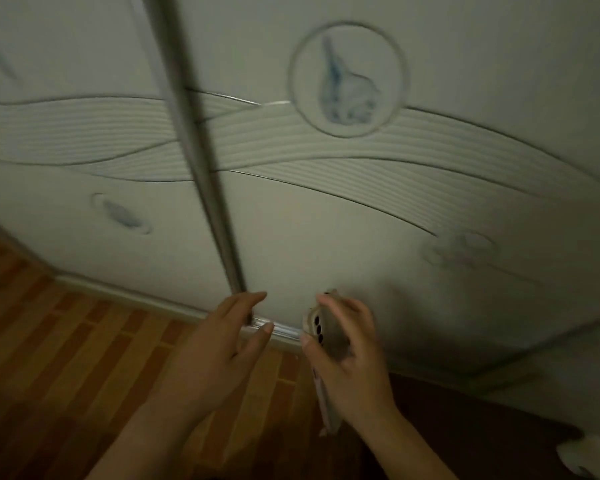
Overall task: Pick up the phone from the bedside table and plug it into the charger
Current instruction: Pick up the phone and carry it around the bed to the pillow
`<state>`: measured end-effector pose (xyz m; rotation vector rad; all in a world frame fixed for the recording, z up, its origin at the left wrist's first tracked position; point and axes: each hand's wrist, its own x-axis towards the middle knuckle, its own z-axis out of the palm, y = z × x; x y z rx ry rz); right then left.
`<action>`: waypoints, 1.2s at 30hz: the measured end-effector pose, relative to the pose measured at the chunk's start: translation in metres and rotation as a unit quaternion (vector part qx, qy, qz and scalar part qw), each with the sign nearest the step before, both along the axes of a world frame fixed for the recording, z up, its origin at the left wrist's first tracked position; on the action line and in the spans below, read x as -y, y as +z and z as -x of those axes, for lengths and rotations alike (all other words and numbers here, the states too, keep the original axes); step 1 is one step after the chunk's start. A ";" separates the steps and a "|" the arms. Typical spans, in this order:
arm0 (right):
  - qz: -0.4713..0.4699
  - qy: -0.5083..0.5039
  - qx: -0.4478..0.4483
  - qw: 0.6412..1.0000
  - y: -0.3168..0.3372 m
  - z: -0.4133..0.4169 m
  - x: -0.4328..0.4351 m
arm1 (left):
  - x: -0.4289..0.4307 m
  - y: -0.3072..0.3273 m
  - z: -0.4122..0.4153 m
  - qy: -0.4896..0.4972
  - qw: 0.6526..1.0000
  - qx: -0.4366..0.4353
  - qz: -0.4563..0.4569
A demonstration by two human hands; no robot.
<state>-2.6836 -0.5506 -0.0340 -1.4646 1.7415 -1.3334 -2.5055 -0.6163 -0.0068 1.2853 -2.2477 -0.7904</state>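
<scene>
My right hand (352, 362) grips a light-coloured phone (326, 332), held upright with its back toward me and its three dark camera lenses in a column near the top. The phone's lower end sticks out below my palm. My left hand (222, 344) hovers just left of the phone, fingers spread and holding nothing, its fingertips close to the base of the wardrobe. No charger or cable shows in the head view. The picture is blurred by motion.
A white wardrobe (361, 220) with wavy ribbed trim and round blue motifs fills the upper view. A grey vertical strip (201, 168) separates its doors. Wooden plank floor (66, 358) lies at the lower left. A dark surface (482, 420) with a white object (589, 452) sits at the lower right.
</scene>
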 end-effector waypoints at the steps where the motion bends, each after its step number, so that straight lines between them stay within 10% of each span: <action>1: 0.001 0.025 0.003 1.000 0.001 -0.020 0.013 | 0.003 0.000 -0.022 0.022 1.000 -0.002 -0.001; 14: -0.017 0.299 0.054 0.953 -0.010 -0.333 0.134 | 0.014 0.004 -0.333 0.277 0.960 0.026 -0.015; 36: -0.003 0.420 -0.019 0.907 -0.020 -0.513 0.406 | 0.231 -0.017 -0.514 0.405 0.906 0.062 -0.102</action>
